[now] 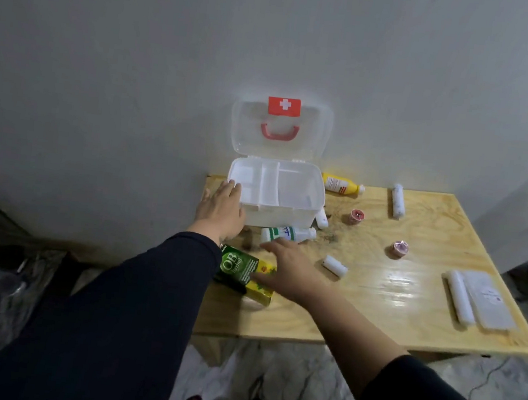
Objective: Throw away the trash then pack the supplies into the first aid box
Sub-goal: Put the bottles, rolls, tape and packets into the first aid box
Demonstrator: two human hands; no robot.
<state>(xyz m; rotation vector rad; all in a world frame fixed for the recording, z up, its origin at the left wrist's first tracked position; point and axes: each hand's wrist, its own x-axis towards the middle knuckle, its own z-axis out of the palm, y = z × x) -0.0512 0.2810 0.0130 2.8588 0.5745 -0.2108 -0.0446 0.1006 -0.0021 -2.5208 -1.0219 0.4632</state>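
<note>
Up close, the left hand (220,209) lies flat with its fingers (232,185) loosely spread, their tips touching the near left corner of the first aid box (282,215) and the palm resting beside its left wall; it grips nothing. The right hand (291,268) reaches in with its fingers (275,245) stretched out and a little apart, hovering just in front of a white bottle with a green label (287,233) that lies on its side against the front of the box; whether the fingertips touch the bottle, I cannot tell. Under that hand lies a green and yellow carton (243,271), partly covered by the thumb side of the palm.

The box is white plastic, standing at the far left of the wooden table (375,311) against the grey wall. Its clear lid (280,132) stands upright, with a red handle and a red sticker bearing a white cross. A divided white tray fills the top of the box and looks bare.

Further out, a yellow bottle (341,185) lies behind the box on its right. Two small pinkish tape rolls (357,216) sit apart near the table's middle, a short white roll (335,266) lies near the right hand, a longer white roll (398,201) lies toward the far edge, and a flat clear packet (487,304) with another long white roll beside it rests at the right edge.
</note>
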